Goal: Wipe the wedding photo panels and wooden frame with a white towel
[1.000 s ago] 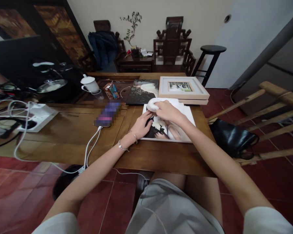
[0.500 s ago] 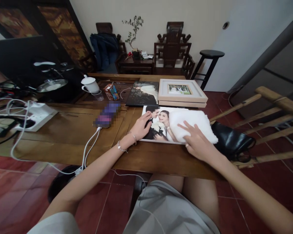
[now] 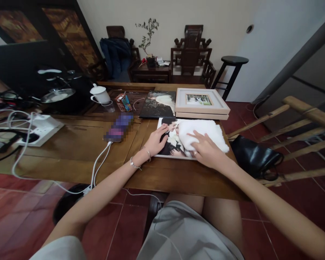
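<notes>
A photo panel (image 3: 171,139) with a wedding couple printed on it lies flat on the wooden table. My left hand (image 3: 156,141) rests with outstretched fingers on its left edge. Spread over the right part of the panel is a fluffy white cloth (image 3: 209,131), which hides much of the picture. My right hand (image 3: 207,150) presses down on this cloth with its fingers apart and extended, not wrapped round it. Just behind the panel are a dark photo panel (image 3: 161,104) with a white dress and a pale picture frame (image 3: 182,103) on top of another frame.
Left of the panel lies a blurred phone (image 3: 119,128) on white cables. Farther left are a power strip (image 3: 47,130), a lidded white cup (image 3: 99,94), a small carton (image 3: 123,103) and a pot (image 3: 58,99). A black bag (image 3: 253,157) sits on a wooden chair (image 3: 306,151) at the right.
My right hand has slid left with the white cloth, which now covers more of the couple. My left hand stays in place.
</notes>
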`<state>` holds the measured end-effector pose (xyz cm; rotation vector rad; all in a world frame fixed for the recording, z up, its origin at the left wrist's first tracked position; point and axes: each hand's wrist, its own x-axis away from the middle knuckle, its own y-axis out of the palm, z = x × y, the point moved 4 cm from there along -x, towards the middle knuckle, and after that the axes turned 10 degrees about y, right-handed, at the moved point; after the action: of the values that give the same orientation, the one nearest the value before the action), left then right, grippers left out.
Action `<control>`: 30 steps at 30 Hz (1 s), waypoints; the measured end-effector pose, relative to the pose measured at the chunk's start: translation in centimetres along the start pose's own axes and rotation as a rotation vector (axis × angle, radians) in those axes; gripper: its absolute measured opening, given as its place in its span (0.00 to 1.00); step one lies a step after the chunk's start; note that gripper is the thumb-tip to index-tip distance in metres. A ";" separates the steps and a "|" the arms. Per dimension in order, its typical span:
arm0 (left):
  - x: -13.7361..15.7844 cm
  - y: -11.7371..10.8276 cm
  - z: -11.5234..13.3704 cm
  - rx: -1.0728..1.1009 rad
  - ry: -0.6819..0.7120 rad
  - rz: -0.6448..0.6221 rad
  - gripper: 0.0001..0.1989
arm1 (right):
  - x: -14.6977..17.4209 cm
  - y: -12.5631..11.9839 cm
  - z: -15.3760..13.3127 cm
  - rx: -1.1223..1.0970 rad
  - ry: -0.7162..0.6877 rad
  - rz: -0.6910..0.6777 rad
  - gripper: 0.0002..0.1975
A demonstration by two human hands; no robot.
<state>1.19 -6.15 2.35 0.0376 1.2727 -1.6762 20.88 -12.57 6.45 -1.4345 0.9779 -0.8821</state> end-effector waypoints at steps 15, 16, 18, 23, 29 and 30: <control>0.1 -0.8 0.5 0.075 -0.025 0.108 0.25 | 2.3 0.3 -4.4 -0.075 -0.360 -0.051 0.16; 0.1 -0.6 0.5 0.070 -0.036 0.080 0.25 | 3.5 0.3 -4.0 -0.077 -0.354 -0.059 0.16; 0.1 -0.3 0.4 0.059 -0.054 0.019 0.25 | 5.3 0.2 -2.8 -0.083 -0.306 -0.055 0.15; 0.1 0.1 0.4 0.030 -0.048 -0.045 0.24 | 5.8 0.2 1.8 -0.104 -0.124 0.028 0.15; 0.2 0.5 -0.2 0.025 -0.076 -0.085 0.22 | 1.2 0.3 5.8 -0.027 0.108 0.072 0.16; 0.2 0.5 -0.2 0.034 -0.082 -0.084 0.22 | 0.3 0.3 5.7 -0.008 0.122 0.065 0.17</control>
<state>1.31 -6.08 1.83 -0.0646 1.1987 -1.7529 26.23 -10.74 5.70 -1.3606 1.1146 -0.9265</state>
